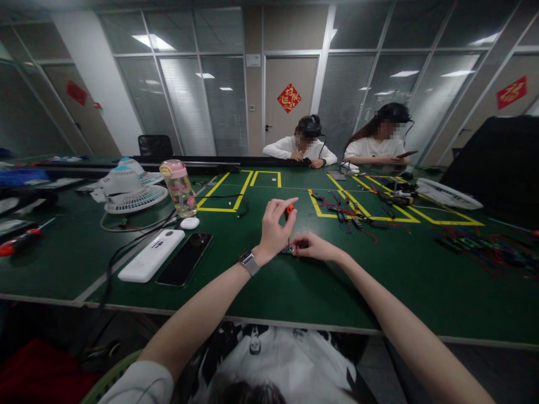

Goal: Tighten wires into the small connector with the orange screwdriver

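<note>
My left hand (275, 227), with a watch on its wrist, is closed around the orange and black handle of a screwdriver (289, 211). The screwdriver stands about upright, its thin dark shaft pointing down at a small green circuit board (287, 251). That board is low over the green table or resting on it; which of the two I cannot tell. From the right, the fingers of my right hand (309, 247) pinch the board's edge. Fingers hide part of the board, and the exact spot under the screwdriver's tip is too small to make out.
Left of my hands lie a phone (185, 259), a white power bank (152, 255) and a white earbud case (189, 223). Behind them stand a pink-lidded bottle (179, 191) and white fans (135, 191). Wired boards (343, 209) lie to the right. Two people sit opposite.
</note>
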The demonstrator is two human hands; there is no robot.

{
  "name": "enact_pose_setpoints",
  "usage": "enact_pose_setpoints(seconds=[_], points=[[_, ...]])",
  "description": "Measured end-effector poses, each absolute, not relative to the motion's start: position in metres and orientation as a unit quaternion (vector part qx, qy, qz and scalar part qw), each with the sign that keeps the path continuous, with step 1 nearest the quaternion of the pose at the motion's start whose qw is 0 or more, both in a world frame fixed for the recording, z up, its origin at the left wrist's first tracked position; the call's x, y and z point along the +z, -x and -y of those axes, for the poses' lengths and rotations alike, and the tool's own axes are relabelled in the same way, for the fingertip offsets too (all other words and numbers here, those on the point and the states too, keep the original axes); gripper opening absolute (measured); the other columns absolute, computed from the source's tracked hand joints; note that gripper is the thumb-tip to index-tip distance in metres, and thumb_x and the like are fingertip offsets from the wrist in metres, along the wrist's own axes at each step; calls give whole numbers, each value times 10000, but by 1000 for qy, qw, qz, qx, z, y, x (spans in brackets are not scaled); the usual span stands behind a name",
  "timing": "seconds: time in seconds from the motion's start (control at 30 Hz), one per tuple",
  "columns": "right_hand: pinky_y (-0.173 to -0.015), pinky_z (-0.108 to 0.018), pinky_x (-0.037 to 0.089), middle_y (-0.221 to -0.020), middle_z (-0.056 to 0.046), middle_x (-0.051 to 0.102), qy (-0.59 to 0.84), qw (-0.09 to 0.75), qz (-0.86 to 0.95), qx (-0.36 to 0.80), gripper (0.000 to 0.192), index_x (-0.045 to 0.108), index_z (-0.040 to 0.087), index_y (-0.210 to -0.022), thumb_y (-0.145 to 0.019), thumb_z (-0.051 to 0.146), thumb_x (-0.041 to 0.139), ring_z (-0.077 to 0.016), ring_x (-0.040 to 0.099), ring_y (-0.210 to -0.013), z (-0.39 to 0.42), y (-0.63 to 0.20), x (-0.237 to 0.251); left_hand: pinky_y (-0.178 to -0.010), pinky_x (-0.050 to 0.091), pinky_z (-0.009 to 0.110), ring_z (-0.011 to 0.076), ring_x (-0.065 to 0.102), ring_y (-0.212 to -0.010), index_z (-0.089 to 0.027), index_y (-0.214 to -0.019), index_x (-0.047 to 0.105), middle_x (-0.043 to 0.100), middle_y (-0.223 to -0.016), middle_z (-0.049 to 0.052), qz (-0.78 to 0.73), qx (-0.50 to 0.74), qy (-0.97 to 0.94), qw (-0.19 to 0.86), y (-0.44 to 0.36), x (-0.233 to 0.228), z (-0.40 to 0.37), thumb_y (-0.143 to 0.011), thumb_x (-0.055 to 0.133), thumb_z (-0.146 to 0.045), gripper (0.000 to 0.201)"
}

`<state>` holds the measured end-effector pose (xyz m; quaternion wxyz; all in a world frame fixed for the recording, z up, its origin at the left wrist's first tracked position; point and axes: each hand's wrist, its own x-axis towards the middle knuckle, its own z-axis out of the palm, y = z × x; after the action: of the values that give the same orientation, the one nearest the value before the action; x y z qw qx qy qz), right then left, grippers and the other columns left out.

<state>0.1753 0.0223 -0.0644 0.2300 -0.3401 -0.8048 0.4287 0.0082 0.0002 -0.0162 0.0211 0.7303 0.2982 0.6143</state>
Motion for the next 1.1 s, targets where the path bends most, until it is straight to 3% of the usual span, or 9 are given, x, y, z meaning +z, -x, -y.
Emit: enact_pose_setpoints(seconds=[0.1, 0.3, 0.5, 0.6, 0.73, 0.83, 1.0, 1.1], points=[[-601, -233, 437, -657, 14, 619, 338, 231, 804, 431, 201, 693, 125, -884, -712, 217, 642, -117, 531, -595, -22, -175, -64, -801, 476, 302, 164, 554, -881, -209, -1111, 649, 561, -951, 48, -298, 610, -734, 16, -8, -16, 1, -938, 521, -270, 224], [-581, -230, 426, -676, 8, 624, 339, 231, 806, 428, 188, 688, 129, -870, -711, 219, 643, -117, 534, -593, -22, -175, -63, -986, 444, 371, 189, 550, -1140, -223, -1296, 518, 604, -1223, 81, -268, 599, -751, 73, -9, -17, -2, -997, 347, -206, 344], [-597, -236, 440, -683, 5, 641, 338, 231, 802, 435, 210, 688, 127, -893, -703, 204, 643, -122, 549, -604, -23, -175, -64, -810, 488, 306, 165, 576, -881, -215, -1188, 594, 604, -963, 45, -300, 610, -733, 37, -10, -17, -1, -934, 532, -251, 264], [-613, -238, 442, -672, 10, 632, 334, 233, 801, 438, 185, 685, 125, -866, -701, 194, 639, -120, 544, -604, -22, -175, -64, -849, 478, 311, 172, 562, -939, -216, -1136, 630, 561, -994, 54, -303, 608, -734, 19, -10, -16, 2, -931, 538, -269, 231], [-615, -242, 435, -651, 21, 610, 334, 232, 802, 438, 159, 684, 131, -832, -698, 209, 647, -116, 525, -592, -22, -175, -62, -971, 433, 333, 174, 542, -1107, -212, -1283, 535, 575, -1178, 81, -276, 594, -753, 62, -10, -16, 0, -992, 371, -202, 334], [-610, -241, 425, -664, 16, 613, 340, 231, 801, 435, 189, 690, 129, -853, -694, 227, 662, -116, 522, -593, -22, -175, -63, -925, 450, 332, 172, 570, -1032, -209, -1307, 508, 621, -1116, 68, -279, 591, -753, 75, -9, -17, -2, -990, 378, -194, 342], [-605, -243, 427, -694, -2, 632, 336, 230, 804, 433, 242, 695, 125, -923, -711, 232, 651, -126, 533, -614, -24, -176, -65, -812, 468, 308, 173, 558, -886, -212, -1171, 616, 591, -938, 43, -306, 593, -743, 38, -7, -15, 0, -931, 539, -253, 255], [-595, -237, 421, -691, 1, 623, 334, 228, 809, 427, 213, 693, 128, -905, -723, 222, 636, -121, 526, -609, -23, -176, -65, -834, 474, 313, 176, 566, -930, -213, -1196, 608, 587, -987, 56, -298, 593, -747, 43, -7, -14, 1, -947, 508, -268, 274]])
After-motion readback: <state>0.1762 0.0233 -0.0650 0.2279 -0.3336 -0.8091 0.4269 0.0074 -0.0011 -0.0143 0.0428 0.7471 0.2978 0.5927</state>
